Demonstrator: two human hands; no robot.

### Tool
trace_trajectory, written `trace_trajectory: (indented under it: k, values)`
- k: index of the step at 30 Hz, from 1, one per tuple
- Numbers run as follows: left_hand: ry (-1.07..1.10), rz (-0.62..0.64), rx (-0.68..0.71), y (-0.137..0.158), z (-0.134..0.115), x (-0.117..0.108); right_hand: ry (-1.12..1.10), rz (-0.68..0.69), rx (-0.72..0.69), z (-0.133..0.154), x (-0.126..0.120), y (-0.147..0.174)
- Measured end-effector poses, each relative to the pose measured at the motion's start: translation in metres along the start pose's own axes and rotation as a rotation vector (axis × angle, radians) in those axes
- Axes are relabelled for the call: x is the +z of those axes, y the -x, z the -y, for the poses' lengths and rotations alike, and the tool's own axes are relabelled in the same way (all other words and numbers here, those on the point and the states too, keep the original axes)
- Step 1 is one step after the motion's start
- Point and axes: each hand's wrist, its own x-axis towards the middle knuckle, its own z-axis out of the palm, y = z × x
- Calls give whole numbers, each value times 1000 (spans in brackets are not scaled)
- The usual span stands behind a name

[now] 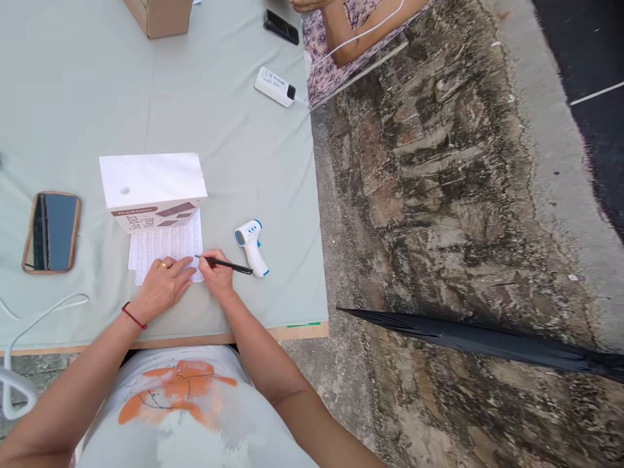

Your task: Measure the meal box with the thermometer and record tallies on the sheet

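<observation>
My right hand [218, 273] grips a black pen [229, 264], its tip down at the right side of a printed paper sheet [168, 246]. Flat on the lower part of that sheet lies my left hand [168, 283], fingers stretched toward the pen tip; a ring and a red wrist cord show on this arm. Just beyond the hands stands a white box [153, 179] with brown print, covering the far part of the papers. To the right of my right hand a white and blue infrared thermometer [252, 247] rests on the cloth.
A brown-framed phone [51, 232] lies at the left, near a white cable [41, 315]. Farther off are a white device [274, 86], a black device [281, 26] and a cardboard box [166, 16]. Another person's arm [341, 36] shows at the top. Beyond the table's right edge is stone ground [429, 195].
</observation>
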Motion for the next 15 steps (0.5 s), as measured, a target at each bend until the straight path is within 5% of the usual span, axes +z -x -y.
trace_trajectory:
  k: [15]
  values:
    - [13,11,-4,0,1,2,32,-1,-49,2,0,-2]
